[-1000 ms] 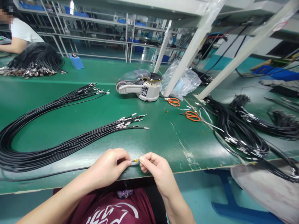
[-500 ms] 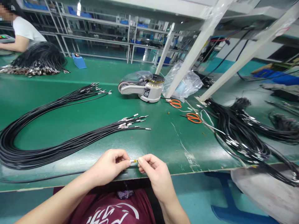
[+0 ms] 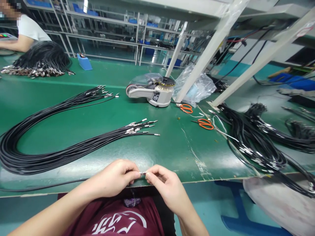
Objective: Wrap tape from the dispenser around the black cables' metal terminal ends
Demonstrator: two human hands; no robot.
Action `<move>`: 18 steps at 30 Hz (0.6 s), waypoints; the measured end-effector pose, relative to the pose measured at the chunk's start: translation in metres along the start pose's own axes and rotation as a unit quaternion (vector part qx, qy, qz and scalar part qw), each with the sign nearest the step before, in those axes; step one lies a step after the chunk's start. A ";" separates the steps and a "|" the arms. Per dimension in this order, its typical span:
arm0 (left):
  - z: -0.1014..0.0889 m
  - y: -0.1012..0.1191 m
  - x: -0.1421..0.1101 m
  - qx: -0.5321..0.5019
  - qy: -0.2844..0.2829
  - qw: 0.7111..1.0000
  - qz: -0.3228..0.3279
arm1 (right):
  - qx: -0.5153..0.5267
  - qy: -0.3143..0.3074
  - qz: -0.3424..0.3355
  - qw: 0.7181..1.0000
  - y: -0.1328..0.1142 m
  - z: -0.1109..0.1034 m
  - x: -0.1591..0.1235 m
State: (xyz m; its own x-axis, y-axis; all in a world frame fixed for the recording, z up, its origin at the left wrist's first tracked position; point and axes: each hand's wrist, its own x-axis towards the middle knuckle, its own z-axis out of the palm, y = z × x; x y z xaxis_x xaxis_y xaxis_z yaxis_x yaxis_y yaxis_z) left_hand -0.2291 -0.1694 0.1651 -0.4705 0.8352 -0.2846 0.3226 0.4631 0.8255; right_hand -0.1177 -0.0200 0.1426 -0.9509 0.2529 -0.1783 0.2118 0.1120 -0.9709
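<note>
Left hand (image 3: pixel 120 177): thumb and forefinger pinched together on the metal end (image 3: pixel 142 173) of a black cable (image 3: pixel 44 187). Right hand (image 3: pixel 164 180): thumb and fingertips pinched together on the opposite side of that end, which sits between the hands. The cable runs out to the left of the left hand. Beyond the left hand lies a cable bundle (image 3: pixel 73 151); beyond both hands stands a grey dispenser (image 3: pixel 163 98).
</note>
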 end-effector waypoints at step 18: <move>0.006 0.012 -0.018 0.167 0.004 0.979 0.117 | -0.227 -0.144 -0.005 0.963 0.003 -0.019 -0.034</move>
State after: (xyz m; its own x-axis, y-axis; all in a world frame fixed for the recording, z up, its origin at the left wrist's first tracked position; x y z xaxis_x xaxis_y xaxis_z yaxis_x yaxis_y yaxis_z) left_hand -0.2119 -0.1774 0.1775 -0.3577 0.9282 -0.1026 0.6717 0.3320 0.6622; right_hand -0.0802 -0.0103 0.1486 -0.9626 -0.0194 -0.2703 0.2178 0.5381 -0.8143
